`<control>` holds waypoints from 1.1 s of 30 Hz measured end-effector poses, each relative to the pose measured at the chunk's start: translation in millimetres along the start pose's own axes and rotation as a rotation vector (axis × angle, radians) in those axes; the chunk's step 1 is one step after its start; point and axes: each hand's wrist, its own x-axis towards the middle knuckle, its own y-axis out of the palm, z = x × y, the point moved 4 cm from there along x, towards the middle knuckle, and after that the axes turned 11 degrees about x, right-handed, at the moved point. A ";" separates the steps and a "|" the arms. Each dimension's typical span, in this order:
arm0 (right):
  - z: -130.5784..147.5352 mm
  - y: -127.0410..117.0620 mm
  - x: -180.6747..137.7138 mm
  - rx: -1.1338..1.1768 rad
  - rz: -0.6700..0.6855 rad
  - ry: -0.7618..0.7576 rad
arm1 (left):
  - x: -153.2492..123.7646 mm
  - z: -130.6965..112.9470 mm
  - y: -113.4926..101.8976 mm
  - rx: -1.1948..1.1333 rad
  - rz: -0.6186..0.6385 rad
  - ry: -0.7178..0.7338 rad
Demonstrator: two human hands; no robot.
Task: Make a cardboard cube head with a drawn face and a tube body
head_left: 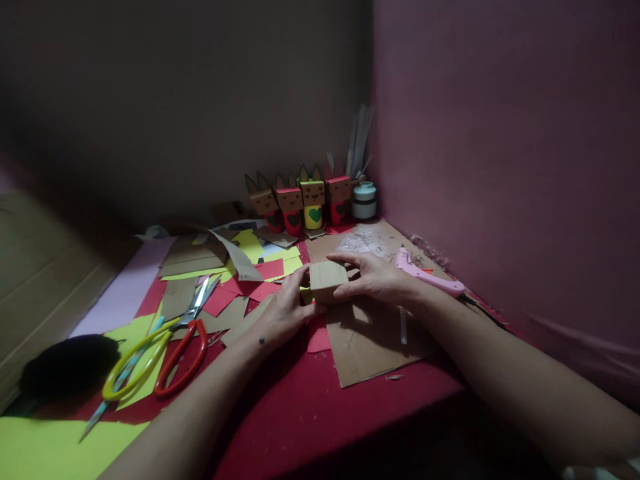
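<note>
A small cardboard box (328, 280) is held between my two hands, above a cardboard sheet (370, 353) on the red-covered table. My left hand (285, 308) grips its left side, thumb low and fingers behind. From the right, my right hand (373, 277) has its thumb on the near face and its fingers along the far top edge. Something yellow (305, 293) shows beside the box near my left fingers; I cannot make out what it is. Red paper pieces (220, 299) lie left of my left hand.
Yellow and red-handled scissors (183, 340) lie open at left, by a pencil (93, 421) and black bundle (70, 365). A pink glue gun (427, 275) lies at right. Several box-headed figures (314, 200) and a pale blue jar (364, 201) stand at the back. Walls rise behind and right.
</note>
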 end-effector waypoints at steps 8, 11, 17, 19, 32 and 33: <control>-2.1 -2.3 2.3 -0.050 0.022 -0.045 | -3.8 0.9 1.5 0.087 -0.039 0.010; -2.9 -4.6 4.0 -0.121 0.018 -0.100 | -5.0 0.9 0.9 0.116 -0.035 0.012; -0.1 -4.2 0.3 -0.215 0.020 -0.127 | -6.3 1.2 -4.8 0.208 -0.037 0.068; 2.6 -4.5 -1.4 -0.222 -0.016 -0.154 | -4.9 2.8 -8.4 0.245 -0.062 0.085; 14.0 -4.2 -12.4 -0.548 -0.386 -0.682 | -6.3 11.3 -26.6 0.605 -0.365 -0.004; 14.7 -3.9 -13.0 -0.553 -0.387 -0.686 | -6.2 10.4 -26.3 0.637 -0.360 0.003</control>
